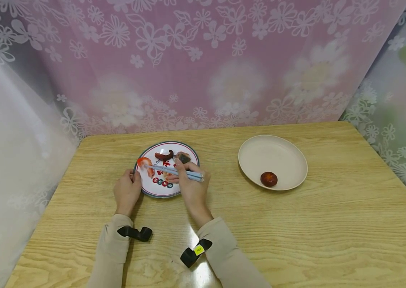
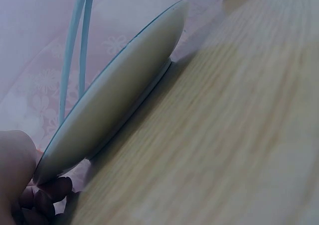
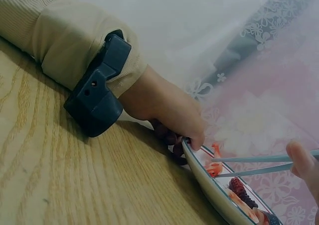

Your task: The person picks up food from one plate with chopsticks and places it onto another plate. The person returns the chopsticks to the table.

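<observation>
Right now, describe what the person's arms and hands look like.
The left sleeve and right sleeve are long and beige. The left wrist camera and right wrist camera are black with rounded ends; the right one bears a yellow label, its print too small to read. The left hand and right hand wear no gloves.

The left hand (image 2: 15, 171) grips a plate (image 2: 117, 88) by its edge — blue chopsticks (image 2: 71, 51) slanting behind the rim, wooden table (image 2: 199, 140) below.

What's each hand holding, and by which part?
Left hand: the printed plate, by its left rim. Right hand: the light-blue chopsticks, toward their rear ends.
</observation>
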Demonstrator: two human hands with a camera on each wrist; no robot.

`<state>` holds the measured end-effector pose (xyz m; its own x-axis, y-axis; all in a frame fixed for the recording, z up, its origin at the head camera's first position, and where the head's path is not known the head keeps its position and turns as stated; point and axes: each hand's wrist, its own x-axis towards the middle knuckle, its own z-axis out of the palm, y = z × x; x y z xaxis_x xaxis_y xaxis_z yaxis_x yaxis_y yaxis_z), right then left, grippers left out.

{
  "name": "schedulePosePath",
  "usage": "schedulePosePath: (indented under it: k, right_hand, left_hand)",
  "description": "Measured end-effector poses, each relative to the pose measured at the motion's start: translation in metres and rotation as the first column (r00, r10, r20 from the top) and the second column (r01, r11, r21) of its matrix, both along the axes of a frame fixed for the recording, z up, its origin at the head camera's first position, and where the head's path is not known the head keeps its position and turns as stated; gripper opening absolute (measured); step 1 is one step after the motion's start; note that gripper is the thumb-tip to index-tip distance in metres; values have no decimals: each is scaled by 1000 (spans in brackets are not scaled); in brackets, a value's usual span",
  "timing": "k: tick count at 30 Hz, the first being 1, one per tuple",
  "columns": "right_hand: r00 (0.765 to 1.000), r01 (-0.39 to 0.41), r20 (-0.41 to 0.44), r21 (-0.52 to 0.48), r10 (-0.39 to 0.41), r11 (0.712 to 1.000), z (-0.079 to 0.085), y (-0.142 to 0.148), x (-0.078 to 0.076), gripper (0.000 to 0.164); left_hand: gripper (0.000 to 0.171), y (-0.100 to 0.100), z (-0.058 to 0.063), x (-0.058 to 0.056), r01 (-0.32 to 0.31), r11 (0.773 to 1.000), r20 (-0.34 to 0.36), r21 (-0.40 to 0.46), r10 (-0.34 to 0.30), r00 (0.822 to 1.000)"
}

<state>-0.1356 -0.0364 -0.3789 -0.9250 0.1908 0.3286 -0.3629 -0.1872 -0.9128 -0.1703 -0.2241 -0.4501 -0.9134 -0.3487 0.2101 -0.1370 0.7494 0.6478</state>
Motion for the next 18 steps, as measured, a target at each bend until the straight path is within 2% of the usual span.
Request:
schedulePosePath:
  k: [4,14,18]
  right_hand:
    - [999,-38,14,-37,39,999,-2,0,-1,25]
    - [1000,15,19,27,-15,1000,-3,0,0,25]
    - [1000,9,4,24,-9,1000,-3,0,0,22]
  left_hand:
    - [28,0,0,0,1,1000,-5,-2,-1,1000]
    - [29,1,2,1,-3,1000,17,7,3,1000]
    - [29,1,2,1,-3,1000,15,7,3,1000]
